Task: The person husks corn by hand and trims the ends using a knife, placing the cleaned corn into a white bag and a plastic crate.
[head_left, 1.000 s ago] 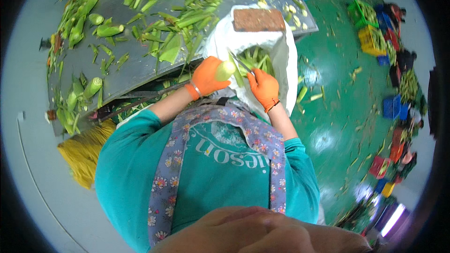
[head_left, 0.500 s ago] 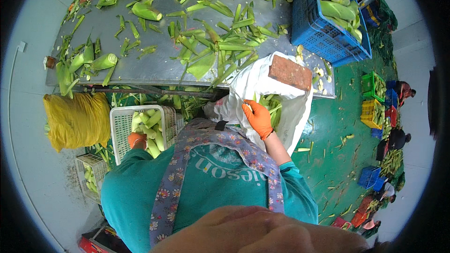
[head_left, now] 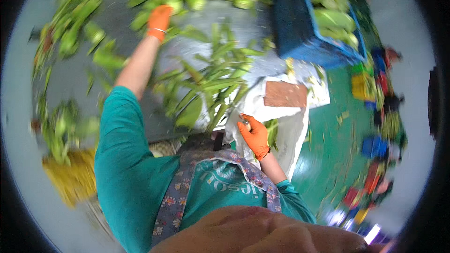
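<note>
Left hand (head_left: pixel 160 20) at corn (head_left: pixel 196 1); we can't tell grip. Right hand (head_left: pixel 255 137) grasps small tool (head_left: pixel 246 123). Hasty pulling could scatter corn.

There are the person's two hands in orange gloves (head_left: pixel 254 136), one flat brown brick (head_left: pixel 286 94), one white sack (head_left: pixel 291 133), one puffy yellow sack (head_left: pixel 70 175), and lots of blurry green corn cobs (head_left: pixel 242 1).

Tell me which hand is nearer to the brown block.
Right. The right hand is just below the brown block and to its left; the left hand is farther off, upper left, by the corn ears.
</note>
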A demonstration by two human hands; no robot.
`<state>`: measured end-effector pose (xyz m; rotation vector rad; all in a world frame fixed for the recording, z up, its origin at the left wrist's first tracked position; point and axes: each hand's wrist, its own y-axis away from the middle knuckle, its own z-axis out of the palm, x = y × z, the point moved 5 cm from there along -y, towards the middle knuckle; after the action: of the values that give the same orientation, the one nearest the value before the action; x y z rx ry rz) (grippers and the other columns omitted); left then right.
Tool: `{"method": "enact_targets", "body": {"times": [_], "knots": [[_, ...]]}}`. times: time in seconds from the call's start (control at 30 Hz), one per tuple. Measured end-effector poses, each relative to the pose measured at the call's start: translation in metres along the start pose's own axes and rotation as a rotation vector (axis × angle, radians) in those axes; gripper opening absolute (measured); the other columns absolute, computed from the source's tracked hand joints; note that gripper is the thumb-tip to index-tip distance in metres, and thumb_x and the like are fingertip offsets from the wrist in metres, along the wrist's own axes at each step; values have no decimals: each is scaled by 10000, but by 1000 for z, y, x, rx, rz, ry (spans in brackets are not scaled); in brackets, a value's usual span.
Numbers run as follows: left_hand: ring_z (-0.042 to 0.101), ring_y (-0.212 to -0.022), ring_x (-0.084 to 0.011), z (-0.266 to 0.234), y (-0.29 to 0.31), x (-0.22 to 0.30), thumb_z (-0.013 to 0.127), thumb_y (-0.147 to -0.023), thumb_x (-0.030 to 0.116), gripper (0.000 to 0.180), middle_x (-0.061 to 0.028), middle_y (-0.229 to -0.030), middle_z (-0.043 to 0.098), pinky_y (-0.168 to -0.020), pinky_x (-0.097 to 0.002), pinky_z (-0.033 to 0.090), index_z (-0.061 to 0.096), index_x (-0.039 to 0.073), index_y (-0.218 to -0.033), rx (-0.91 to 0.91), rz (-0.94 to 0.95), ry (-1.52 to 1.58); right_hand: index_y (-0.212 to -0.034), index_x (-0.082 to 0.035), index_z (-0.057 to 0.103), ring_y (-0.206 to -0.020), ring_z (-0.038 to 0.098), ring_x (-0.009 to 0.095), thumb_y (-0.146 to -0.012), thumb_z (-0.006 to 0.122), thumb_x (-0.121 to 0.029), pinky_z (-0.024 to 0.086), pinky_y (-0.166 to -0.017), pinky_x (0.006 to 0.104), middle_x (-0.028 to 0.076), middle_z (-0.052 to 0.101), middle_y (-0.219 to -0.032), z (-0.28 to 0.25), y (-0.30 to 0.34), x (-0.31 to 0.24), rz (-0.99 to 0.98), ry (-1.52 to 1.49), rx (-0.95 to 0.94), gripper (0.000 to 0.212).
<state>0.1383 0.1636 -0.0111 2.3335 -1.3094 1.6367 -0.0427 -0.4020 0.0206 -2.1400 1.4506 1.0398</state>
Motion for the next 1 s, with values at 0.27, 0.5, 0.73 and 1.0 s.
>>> {"method": "enact_targets", "body": {"times": [0.27, 0.5, 0.73, 1.0], "knots": [[644, -1081, -287, 146, -115, -42, 797, -559, 779, 1189, -225, -1280, 625, -929, -435, 510, 563, -128, -1291, 43, -726, -497, -1090, -54, 697, -652, 666, 245, -872, 737, -262, 503, -600, 336, 143, 699, -823, -94, 42, 9, 205, 226, 93, 304], [649, -1062, -244, 107, -43, -35, 793, -796, 357, 490, -96, -1182, 677, -905, -444, 521, 663, 69, -1170, -226, -783, 949, -1075, -54, 684, -535, 592, 217, -882, 719, -194, 468, -538, 336, 129, 692, -793, -48, 42, 39, 116, -32, 182, 241], [601, -1166, -315, 46, 196, 181, 603, -954, 418, 565, -224, -1357, 572, -985, -466, 501, 536, 31, -1361, -774, -640, 1312, -1372, -67, 547, -615, 624, 295, -911, 693, -217, 481, -568, 384, 158, 666, -796, -45, -18, -32, -176, 5, 150, 506], [582, -1200, -302, 36, 334, 275, 542, -976, 442, 509, -134, -1328, 594, -1017, -478, 465, 533, 101, -1354, -836, -349, 1225, -1549, -37, 239, -795, 650, 388, -913, 617, -162, 510, -662, 451, 162, 678, -1013, -61, -7, -70, -433, 109, 31, 751]]}}
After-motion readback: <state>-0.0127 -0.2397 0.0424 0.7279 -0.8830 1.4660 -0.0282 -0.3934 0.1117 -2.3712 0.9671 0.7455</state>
